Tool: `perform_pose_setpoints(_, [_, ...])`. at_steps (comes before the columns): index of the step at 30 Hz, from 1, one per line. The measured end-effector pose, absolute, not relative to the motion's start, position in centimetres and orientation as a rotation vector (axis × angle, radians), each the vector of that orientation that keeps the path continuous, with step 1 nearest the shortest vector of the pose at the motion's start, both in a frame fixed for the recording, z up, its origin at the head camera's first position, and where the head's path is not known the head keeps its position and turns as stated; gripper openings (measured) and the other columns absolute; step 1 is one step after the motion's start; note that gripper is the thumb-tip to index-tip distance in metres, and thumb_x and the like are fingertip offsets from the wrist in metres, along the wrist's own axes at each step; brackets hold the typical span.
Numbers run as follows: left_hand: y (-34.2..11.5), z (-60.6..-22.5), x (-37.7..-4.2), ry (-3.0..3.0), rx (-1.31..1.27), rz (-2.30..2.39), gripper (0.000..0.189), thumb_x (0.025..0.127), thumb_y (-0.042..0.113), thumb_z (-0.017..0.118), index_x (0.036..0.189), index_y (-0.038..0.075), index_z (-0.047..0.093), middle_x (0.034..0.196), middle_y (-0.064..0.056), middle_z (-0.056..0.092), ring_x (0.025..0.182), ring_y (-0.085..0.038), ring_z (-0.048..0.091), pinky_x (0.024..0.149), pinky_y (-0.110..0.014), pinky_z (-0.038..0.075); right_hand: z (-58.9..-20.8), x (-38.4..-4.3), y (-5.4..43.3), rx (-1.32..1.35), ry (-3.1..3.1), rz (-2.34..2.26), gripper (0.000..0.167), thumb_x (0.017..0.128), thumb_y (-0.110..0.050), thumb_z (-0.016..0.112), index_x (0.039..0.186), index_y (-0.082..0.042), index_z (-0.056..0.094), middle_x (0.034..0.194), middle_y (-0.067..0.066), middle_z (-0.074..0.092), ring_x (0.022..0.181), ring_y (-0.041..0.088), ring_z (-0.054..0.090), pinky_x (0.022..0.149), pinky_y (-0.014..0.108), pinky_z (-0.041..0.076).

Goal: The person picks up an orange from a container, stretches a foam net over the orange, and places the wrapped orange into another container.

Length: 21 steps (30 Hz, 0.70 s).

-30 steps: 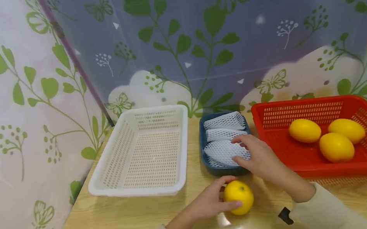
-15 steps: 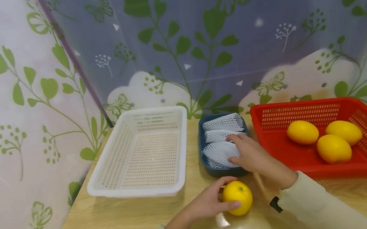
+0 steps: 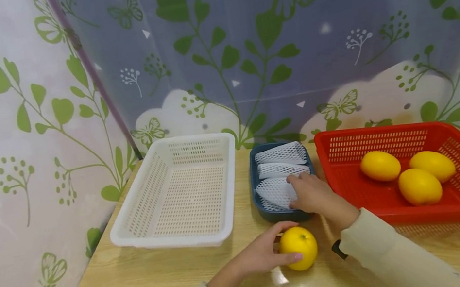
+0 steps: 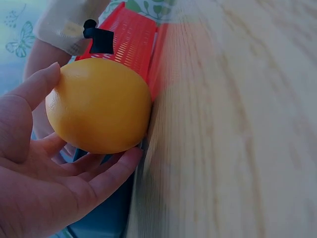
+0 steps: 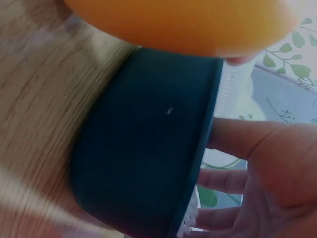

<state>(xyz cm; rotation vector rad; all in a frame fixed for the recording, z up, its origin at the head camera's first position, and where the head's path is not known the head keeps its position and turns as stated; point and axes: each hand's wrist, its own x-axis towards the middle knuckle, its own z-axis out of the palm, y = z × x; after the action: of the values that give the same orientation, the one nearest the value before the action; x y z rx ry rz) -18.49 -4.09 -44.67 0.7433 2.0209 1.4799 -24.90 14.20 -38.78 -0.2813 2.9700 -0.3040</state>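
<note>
My left hand [image 3: 267, 251] holds a yellow orange [image 3: 301, 248] on the table, thumb on its near side and fingers round the far side. In the left wrist view the orange [image 4: 101, 106] fills the space between thumb and fingertips. My right hand [image 3: 312, 194] reaches into a dark blue bin [image 3: 273, 216] with several white foam net sleeves [image 3: 281, 155]. Its fingers and thumb come down on the right end of the front foam net sleeve [image 3: 274, 192]. In the right wrist view the bin's rim [image 5: 213, 106] hides the fingertips, so I cannot tell whether they pinch the sleeve.
A white perforated basket [image 3: 182, 241] stands to the left of the bin. To the right is a red basket [image 3: 381, 215] with three yellow fruits [image 3: 420, 186] inside. A patterned cloth [image 3: 207, 43] hangs behind the wooden table [image 3: 143, 283].
My right hand has moved left and down, from above the front foam net sleeve to right on it, its fingers bending more. The left hand and the orange have stayed in place.
</note>
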Motion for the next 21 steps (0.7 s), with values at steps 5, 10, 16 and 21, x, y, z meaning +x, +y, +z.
perform_pose_setpoints(5, [-4.21,-44.71,-18.61,2.017,0.737,1.464,0.057,0.091,0.018,0.07,0.141,0.016,0.043,0.135,0.0,0.046,0.117,-0.016,0.051,0.091,-0.021,0.047,-39.1,-25.36,14.22,-0.284,2.979,-0.308,0.051,0.08,-0.017,0.079,0.124,-0.002,0.057,0.117,0.022,0.058,0.102,0.035,0.054,0.091,0.053,0.049])
perform_pose_setpoints(10, [-4.21,-44.72,-18.59,2.023,0.735,1.455,0.057,0.09,0.018,0.071,0.141,0.017,0.044,0.136,0.0,0.046,0.119,-0.017,0.051,0.093,-0.021,0.046,-39.5,-25.46,14.26,-0.304,2.996,-0.327,0.038,0.079,-0.014,0.079,0.111,-0.005,0.06,0.106,0.019,0.058,0.096,0.033,0.052,0.086,0.05,0.051])
perform_pose_setpoints(16, [-4.23,-44.63,-18.55,2.027,0.734,1.451,0.057,0.09,0.018,0.071,0.14,0.017,0.044,0.136,-0.001,0.046,0.119,-0.018,0.052,0.093,-0.021,0.046,-39.5,-25.48,14.3,-0.32,3.04,-0.403,0.027,0.08,-0.007,0.076,0.1,-0.005,0.059,0.092,0.014,0.055,0.085,0.029,0.05,0.076,0.042,0.052])
perform_pose_setpoints(21, [-4.21,-44.63,-18.61,2.036,0.741,1.446,0.057,0.09,0.018,0.07,0.141,0.014,0.043,0.137,-0.002,0.046,0.119,-0.018,0.052,0.092,-0.02,0.047,-38.85,-25.26,14.34,-0.363,3.114,-0.418,0.023,0.08,-0.006,0.076,0.097,-0.005,0.06,0.087,0.013,0.057,0.08,0.028,0.05,0.073,0.039,0.052])
